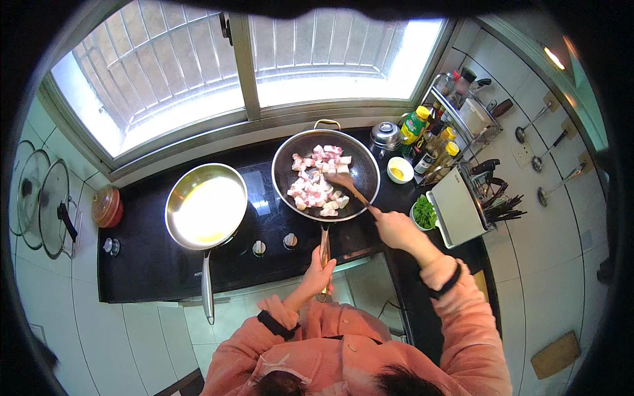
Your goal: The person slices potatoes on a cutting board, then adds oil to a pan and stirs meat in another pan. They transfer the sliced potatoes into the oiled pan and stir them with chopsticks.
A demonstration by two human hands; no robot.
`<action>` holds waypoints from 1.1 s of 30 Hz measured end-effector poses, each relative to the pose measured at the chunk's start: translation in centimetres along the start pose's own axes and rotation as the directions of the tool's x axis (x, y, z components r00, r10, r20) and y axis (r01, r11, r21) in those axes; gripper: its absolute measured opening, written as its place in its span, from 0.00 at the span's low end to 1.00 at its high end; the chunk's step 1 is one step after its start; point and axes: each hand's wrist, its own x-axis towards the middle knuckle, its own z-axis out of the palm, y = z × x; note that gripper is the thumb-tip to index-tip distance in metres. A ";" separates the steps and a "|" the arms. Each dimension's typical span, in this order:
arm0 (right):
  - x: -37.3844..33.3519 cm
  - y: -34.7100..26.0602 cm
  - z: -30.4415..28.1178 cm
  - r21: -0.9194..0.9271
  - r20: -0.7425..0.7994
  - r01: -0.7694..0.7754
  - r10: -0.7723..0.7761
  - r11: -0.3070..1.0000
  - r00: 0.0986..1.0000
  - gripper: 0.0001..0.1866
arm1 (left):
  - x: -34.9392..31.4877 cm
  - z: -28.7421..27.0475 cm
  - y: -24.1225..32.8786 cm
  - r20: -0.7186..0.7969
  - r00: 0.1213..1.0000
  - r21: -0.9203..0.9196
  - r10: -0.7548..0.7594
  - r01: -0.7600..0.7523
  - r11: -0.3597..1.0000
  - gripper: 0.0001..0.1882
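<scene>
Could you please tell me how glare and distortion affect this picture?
In the head view, daylight blows out parts of the window; glare whitens the base of the silver pan; the meat pieces look fairly clear; lines on the tiled wall bow near the black rim.

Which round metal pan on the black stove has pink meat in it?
The dark-lined round pan on the right, its handle in the left hand; the shiny silver pan has none.
</scene>
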 end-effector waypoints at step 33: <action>-0.2 -1.0 -3.3 -0.140 0.181 0.221 -0.195 0.965 0.964 0.33 | -0.3 -0.5 0.0 0.014 1.000 -0.003 0.023 -0.023 1.000 0.31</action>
